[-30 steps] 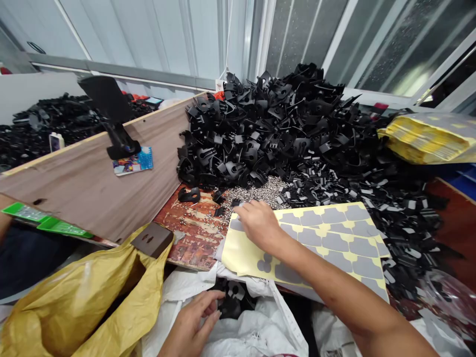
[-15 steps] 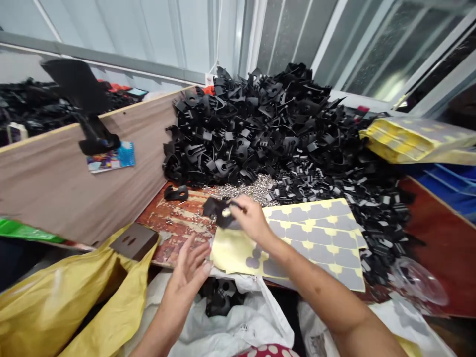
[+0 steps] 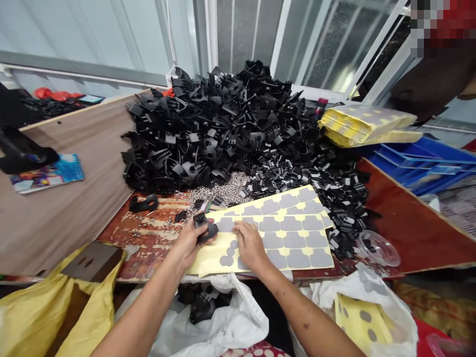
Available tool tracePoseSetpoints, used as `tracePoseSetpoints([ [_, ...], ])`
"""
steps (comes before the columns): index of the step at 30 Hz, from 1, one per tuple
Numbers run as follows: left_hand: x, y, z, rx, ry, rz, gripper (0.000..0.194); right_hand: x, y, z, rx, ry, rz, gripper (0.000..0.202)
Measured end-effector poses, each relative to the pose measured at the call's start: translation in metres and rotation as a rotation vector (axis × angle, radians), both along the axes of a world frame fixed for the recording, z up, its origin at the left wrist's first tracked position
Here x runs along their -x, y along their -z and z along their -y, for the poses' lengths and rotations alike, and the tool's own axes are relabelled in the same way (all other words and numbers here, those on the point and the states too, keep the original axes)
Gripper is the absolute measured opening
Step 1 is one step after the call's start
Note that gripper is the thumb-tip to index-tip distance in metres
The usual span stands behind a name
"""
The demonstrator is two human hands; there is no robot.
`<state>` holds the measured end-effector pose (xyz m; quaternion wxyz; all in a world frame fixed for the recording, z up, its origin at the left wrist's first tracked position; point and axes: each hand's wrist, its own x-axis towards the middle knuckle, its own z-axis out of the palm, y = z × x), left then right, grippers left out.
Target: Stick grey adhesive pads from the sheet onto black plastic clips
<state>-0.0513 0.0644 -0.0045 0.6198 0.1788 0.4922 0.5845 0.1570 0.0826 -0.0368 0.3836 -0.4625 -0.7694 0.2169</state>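
My left hand [image 3: 189, 243] is closed around a black plastic clip part [image 3: 204, 229], held just above the left end of the sticker sheets. My right hand [image 3: 250, 244] lies over the yellow backing sheet [image 3: 208, 258], with its fingers curled together at the edge of a grey sticker [image 3: 225, 225]. Whether a sticker is pinched there, I cannot make out. Rows of grey stickers cover the sheet's right part. Behind the left hand are small black pieces [image 3: 180, 216] and a pile of tiny metal balls [image 3: 226, 191].
A tall heap of black plastic parts [image 3: 208, 129] fills the table's back. Small black pieces [image 3: 286, 173] spread to its right. A wooden board [image 3: 92, 144] borders the left. Blue trays [image 3: 420, 163] stand at right. An open white bag [image 3: 238, 317] hangs below the front edge.
The black clip part is now in my left hand, which was open and empty before. My right hand has moved from the dark parts onto the sticker sheet. The view has swung right.
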Motion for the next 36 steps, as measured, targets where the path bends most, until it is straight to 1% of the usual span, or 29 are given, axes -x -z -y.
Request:
tracePoseSetpoints([
  [2,0.002,0.008,-0.004,-0.008,-0.015,0.010,0.061,-0.001,0.001,0.002,0.115,-0.008,-0.083,0.027],
  [3,0.003,0.012,-0.004,-0.017,-0.026,0.022,0.064,-0.004,-0.002,0.003,0.209,-0.054,-0.150,0.025],
  [4,0.004,0.016,-0.003,-0.025,-0.040,0.038,0.065,-0.009,-0.006,0.002,0.322,-0.139,-0.224,0.022],
  [5,0.005,0.019,-0.003,-0.028,-0.055,0.052,0.063,-0.015,-0.011,0.000,0.449,-0.263,-0.287,0.020],
  [7,0.007,0.023,-0.004,-0.021,-0.080,0.073,0.056,-0.029,-0.022,-0.004,0.681,-0.539,-0.375,0.024],
  [8,0.007,0.023,-0.004,-0.013,-0.086,0.076,0.053,-0.034,-0.027,-0.006,0.757,-0.638,-0.406,0.026],
  [9,0.006,0.022,-0.004,-0.011,-0.095,0.074,0.051,-0.038,-0.031,-0.007,0.789,-0.679,-0.440,0.026],
  [10,0.005,0.018,-0.003,-0.014,-0.100,0.067,0.051,-0.040,-0.035,-0.007,0.774,-0.663,-0.479,0.023],
  [11,0.003,0.013,0.000,-0.023,-0.099,0.063,0.052,-0.039,-0.038,-0.005,0.719,-0.601,-0.518,0.021],
  [13,-0.003,0.000,0.010,-0.052,-0.065,0.067,0.054,-0.032,-0.043,0.001,0.536,-0.413,-0.549,0.023],
  [15,-0.010,-0.014,0.025,-0.075,0.003,0.114,0.055,-0.021,-0.047,0.011,0.366,-0.245,-0.492,0.027],
  [17,-0.018,-0.025,0.040,-0.079,0.061,0.194,0.051,-0.010,-0.050,0.020,0.276,-0.162,-0.426,0.027],
  [19,-0.024,-0.029,0.051,-0.076,0.089,0.264,0.046,-0.002,-0.052,0.027,0.245,-0.133,-0.399,0.023],
  [22,-0.028,-0.029,0.058,-0.083,0.108,0.324,0.045,0.006,-0.051,0.031,0.227,-0.112,-0.388,0.019],
  [26,-0.030,-0.030,0.060,-0.088,0.108,0.364,0.044,0.012,-0.046,0.032,0.221,-0.115,-0.372,0.018],
  [30,-0.029,-0.031,0.060,-0.091,0.106,0.376,0.039,0.018,-0.046,0.034,0.214,-0.129,-0.358,0.015],
  [36,-0.025,-0.029,0.061,-0.090,0.106,0.385,0.038,0.020,-0.044,0.034,0.210,-0.136,-0.337,0.013],
])
